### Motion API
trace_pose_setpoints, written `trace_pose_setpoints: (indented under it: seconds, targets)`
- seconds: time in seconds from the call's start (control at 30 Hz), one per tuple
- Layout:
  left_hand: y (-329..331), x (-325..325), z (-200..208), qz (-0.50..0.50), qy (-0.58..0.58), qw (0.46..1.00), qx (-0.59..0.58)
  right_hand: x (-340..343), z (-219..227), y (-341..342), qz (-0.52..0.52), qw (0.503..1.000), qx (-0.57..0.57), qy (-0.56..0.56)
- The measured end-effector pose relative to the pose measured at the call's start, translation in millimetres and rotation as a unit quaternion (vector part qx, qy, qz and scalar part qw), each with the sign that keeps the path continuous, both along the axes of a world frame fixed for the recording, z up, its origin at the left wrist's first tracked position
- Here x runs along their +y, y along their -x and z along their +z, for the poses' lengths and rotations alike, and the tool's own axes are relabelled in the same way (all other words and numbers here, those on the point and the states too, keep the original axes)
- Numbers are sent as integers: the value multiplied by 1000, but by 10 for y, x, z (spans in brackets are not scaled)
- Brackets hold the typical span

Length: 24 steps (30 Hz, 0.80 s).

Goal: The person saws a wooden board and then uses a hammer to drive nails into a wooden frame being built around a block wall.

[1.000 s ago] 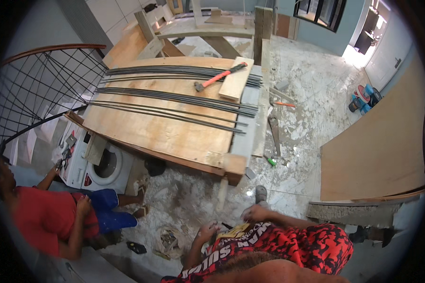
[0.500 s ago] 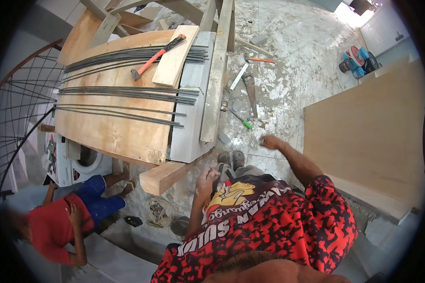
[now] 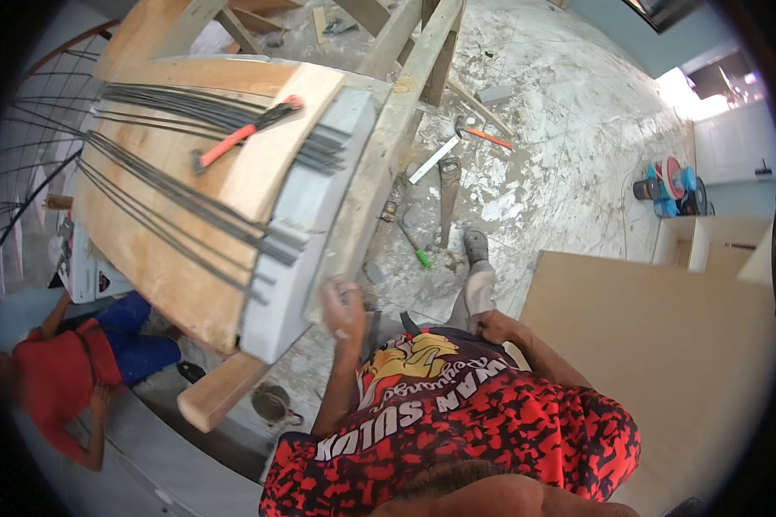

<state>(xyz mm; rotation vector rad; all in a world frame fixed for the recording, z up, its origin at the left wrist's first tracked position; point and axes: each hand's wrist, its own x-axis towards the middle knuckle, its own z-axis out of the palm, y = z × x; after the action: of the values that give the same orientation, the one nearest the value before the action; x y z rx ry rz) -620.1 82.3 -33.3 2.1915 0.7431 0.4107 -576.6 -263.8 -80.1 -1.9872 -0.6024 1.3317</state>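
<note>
Plywood platform (image 3: 147,267), standing left of the left hand (image 3: 343,308)

Plywood platform: is occupying the upper left.
Plain panel (image 3: 647,345): is spreading across the lower right.
Co-worker in red (image 3: 65,379): is showing at lower left.
Timber beam (image 3: 371,177): is running along the platform's right side, its near end lying just beside the left hand; whether they are touching cannot be told.
Dark rods (image 3: 172,185): are lying in bundles across the platform.
Pale board (image 3: 272,164): is lying over some rods.
Handsaw (image 3: 448,198): is lying on the floor (image 3: 569,146), right of the beam.
Red-handled hammer (image 3: 237,140): is resting partly on the board.
Hands: the left is curling its fingers, contents unclear. The right hand (image 3: 494,329), reaching out over the floor half a second ago, is now sitting close beside the shirt (image 3: 526,439), fingers bent; whether it is gripping anything cannot be told. Judgement: this is leaving only the left hand near the platform.
</note>
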Motion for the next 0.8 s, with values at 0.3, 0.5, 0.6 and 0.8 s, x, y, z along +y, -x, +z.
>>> trace_pose_setpoints:
  seconds: [0.3, 0.5, 0.6, 0.8]
  targets:
    - [-400, -297, -627, 216, -430, 867, 125, -1228, -2995, -2680, 142, 961, 236, 2]
    - [-318, -296, -820, 279, -608, 733, 120, -1268, -5518, -5151, -171, 925, -328, 82]
    - [-103, 113, -1127, 227, -740, 616, 145, -1603, -6807, -6194, -174, 855, -473, 118]
    - [-445, -51, -996, 313, -648, 694, 1, -1083, -7357, -6542, -59, 814, -492, 303]
